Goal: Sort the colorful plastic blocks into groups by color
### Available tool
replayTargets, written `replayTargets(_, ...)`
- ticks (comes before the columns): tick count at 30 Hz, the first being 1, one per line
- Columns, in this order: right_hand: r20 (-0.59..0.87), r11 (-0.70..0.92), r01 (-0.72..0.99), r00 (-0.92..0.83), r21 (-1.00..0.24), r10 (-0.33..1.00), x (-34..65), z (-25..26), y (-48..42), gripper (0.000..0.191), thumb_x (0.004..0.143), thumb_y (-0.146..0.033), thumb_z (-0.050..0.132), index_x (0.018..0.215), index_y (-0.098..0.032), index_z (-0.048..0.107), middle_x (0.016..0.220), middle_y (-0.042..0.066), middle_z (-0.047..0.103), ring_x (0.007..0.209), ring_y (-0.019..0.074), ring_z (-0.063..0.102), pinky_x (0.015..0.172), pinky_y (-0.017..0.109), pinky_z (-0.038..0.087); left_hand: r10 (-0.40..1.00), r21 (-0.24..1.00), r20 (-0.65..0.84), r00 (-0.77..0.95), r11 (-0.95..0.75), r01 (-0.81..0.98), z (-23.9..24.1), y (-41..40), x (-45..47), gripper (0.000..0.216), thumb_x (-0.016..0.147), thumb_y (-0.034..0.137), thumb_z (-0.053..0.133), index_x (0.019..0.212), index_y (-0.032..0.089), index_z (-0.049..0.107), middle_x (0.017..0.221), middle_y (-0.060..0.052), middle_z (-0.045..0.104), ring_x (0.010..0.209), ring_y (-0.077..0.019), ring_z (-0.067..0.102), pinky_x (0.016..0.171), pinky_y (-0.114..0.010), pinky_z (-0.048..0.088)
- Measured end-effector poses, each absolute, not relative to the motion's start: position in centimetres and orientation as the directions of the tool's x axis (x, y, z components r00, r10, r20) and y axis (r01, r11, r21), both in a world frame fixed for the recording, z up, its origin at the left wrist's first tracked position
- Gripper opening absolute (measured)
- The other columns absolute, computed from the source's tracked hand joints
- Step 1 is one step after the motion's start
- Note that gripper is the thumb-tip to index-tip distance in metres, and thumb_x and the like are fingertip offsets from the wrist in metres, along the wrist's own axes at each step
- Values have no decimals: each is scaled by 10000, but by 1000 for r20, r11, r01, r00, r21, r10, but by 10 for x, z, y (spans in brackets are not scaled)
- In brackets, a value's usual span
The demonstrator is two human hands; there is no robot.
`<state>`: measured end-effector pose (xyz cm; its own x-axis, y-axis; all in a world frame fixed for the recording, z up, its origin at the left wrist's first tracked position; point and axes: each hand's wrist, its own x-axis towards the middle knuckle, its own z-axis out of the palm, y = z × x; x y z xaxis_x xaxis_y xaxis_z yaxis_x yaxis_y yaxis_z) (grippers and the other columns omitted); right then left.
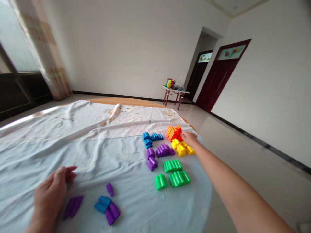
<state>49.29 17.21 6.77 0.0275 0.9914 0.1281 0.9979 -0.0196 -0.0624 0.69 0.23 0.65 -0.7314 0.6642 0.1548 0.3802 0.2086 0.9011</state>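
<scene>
My right hand (189, 138) reaches far out to the sorted plastic tube pieces and touches the edge of the red and orange pile (174, 132), just above the yellow pieces (181, 149). Its fingers curl together; whether they grip a piece is hidden. My left hand (53, 187) lies on the pale cloth (102, 155) near me, fingers stretched out flat, holding nothing. Loose purple pieces (73, 205) lie just right of it, then a small purple piece (109, 189) and a blue and purple cluster (107, 207). Green (173, 173), purple (160, 153) and blue groups (152, 138) sit between.
The cloth covers a large table and is stained at its far end (136, 115). A small red-legged side table (175, 92) with a bag and coloured items stands by the far wall. Dark red doors (218, 76) are on the right. A curtain (46, 58) hangs at left.
</scene>
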Motion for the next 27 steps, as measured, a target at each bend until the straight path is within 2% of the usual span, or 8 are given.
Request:
replayTargets(2,276,77,989,-40,-124,960,480,73,162,342,881,-191,336,1045,-158,634,1094,119,632,1078,236,518,922,387,340,687,956,97,-720,136,258,5,0,6,332,780,432,432,821,187,653,595,25,598,591,-126,525,563,-238,414)
replayTargets(5,622,442,850,-186,-287,760,446,83,135,281,862,-211,389,977,-160,641,1026,109,652,1030,221,545,960,397,353,695,963,95,-712,116,241,7,-2,8,343,774,422,442,813,161,661,581,23,583,571,-121,505,570,-241,407)
replayTargets(7,709,608,713,-223,-349,669,410,87,107,252,864,-244,415,983,-185,630,1039,99,642,1045,223,541,963,415,370,703,968,98,-705,99,233,8,-3,10,355,767,429,449,820,149,661,585,17,582,569,-125,507,571,-245,411)
replayTargets(12,529,762,394,-554,-513,643,306,76,29,234,858,-214,475,1060,-218,594,1093,50,618,1055,151,539,942,302,405,700,974,114,-705,62,219,8,-4,12,414,762,487,427,808,144,655,578,-2,582,551,-133,512,554,-254,418)
replayTargets(15,423,791,306,-713,-530,559,261,54,1,235,827,-245,551,1052,-204,603,1074,41,625,1040,141,537,952,279,380,706,972,128,-697,50,229,6,-6,12,426,761,508,422,805,153,654,585,-7,588,557,-138,519,554,-258,422)
replayTargets(19,316,819,348,-797,-456,514,239,31,-16,367,749,-359,648,1084,-216,602,1164,59,586,1095,201,486,954,358,348,713,962,170,-680,30,271,9,-11,14,425,780,509,389,786,166,640,585,2,576,564,-136,514,580,-258,421)
replayTargets(22,286,829,402,-802,-390,524,239,24,-17,354,754,-357,641,1088,-249,598,1210,47,560,1120,221,447,940,391,332,743,948,196,-640,23,317,13,-15,19,403,780,508,404,773,180,639,586,8,570,567,-136,508,594,-260,411)
replayTargets(27,345,717,596,-628,-361,697,246,20,-2,251,789,-265,601,1039,-259,614,1140,38,582,1066,213,455,910,379,339,804,813,255,-537,122,569,21,-23,27,420,790,537,371,817,224,650,664,-3,628,645,-158,570,644,-266,408)
